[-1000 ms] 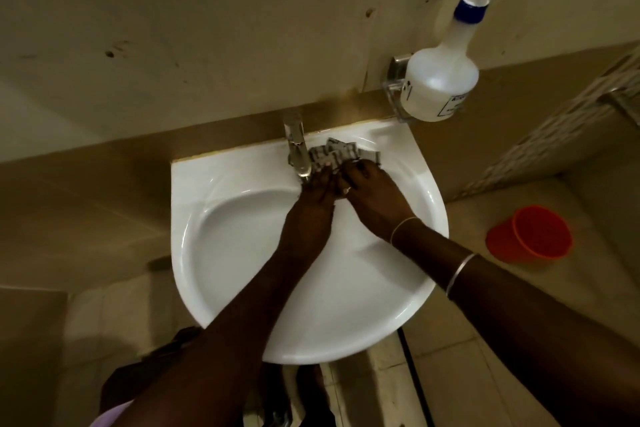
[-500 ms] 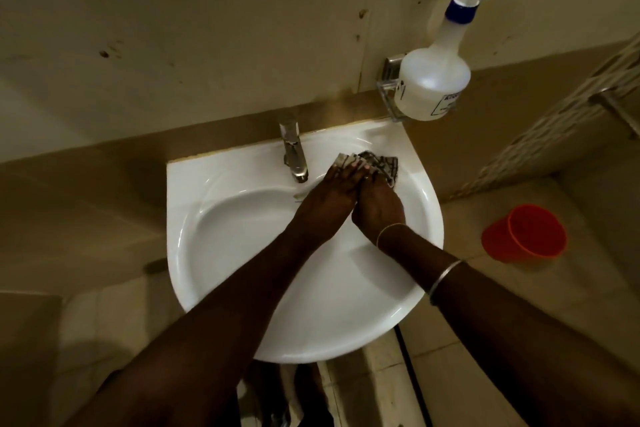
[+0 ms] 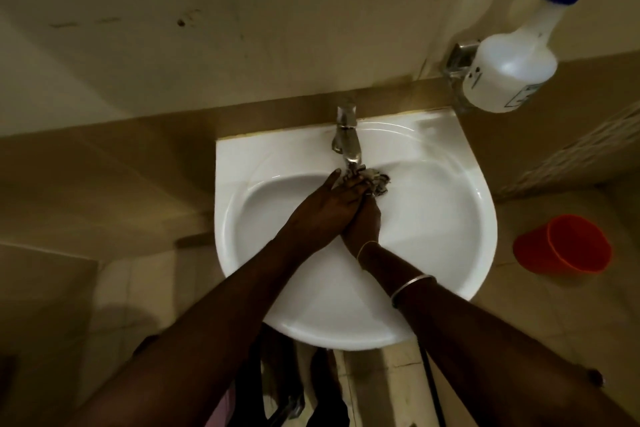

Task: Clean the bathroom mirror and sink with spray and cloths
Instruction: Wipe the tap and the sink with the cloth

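Note:
A white wall-mounted sink (image 3: 450,218) fills the middle of the view, with a chrome tap (image 3: 346,137) at its back rim. Both hands meet just under the tap spout inside the bowl. My left hand (image 3: 322,208) lies over my right hand (image 3: 363,222), and together they hold a bunched grey patterned cloth (image 3: 379,180), of which only a small crumpled part shows past the fingers. A white spray bottle (image 3: 509,76) with a blue collar hangs on a metal wall holder at the upper right.
An orange bucket (image 3: 562,248) stands on the tiled floor to the right of the sink. A beige wall with dark marks rises behind the tap. A dark cord runs down the floor below the sink's right side.
The hands and cloth have moved from the sink's back right rim to under the tap spout. The cloth is now bunched rather than spread flat.

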Tool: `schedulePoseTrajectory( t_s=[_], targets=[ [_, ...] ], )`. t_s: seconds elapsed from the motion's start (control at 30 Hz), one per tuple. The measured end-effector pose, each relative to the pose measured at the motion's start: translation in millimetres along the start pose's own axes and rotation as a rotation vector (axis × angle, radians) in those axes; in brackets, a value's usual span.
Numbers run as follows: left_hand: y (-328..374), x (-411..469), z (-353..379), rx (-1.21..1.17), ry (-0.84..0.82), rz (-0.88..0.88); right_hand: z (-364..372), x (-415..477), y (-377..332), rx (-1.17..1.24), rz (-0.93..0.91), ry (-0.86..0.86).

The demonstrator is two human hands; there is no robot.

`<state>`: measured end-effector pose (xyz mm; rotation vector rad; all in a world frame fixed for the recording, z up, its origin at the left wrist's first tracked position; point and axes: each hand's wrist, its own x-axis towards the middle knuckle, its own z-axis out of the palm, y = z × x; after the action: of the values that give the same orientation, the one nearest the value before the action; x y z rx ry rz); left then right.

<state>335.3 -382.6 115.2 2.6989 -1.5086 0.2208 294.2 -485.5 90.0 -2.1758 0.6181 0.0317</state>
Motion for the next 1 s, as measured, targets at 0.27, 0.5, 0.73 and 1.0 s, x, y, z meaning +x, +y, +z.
schedulePoseTrajectory(
  t_s=[0.27, 0.5, 0.73, 1.0],
  targets=[
    [-30, -40, -22, 0.048, -0.031, -0.037, 42, -22, -37, 0.062, -0.008, -0.030],
    [-56, -76, -47, 0.086, -0.051, -0.119, 68, -31, -66, 0.070, -0.025, -0.104],
    [-60, -115, -62, -0.038, -0.113, -0.471, 63, -39, -90, 0.138, -0.100, -0.472],
    [-44, -139, -69, -0.056, -0.129, -0.492, 57, -50, -83, 0.107, -0.115, -0.296]
  ],
)
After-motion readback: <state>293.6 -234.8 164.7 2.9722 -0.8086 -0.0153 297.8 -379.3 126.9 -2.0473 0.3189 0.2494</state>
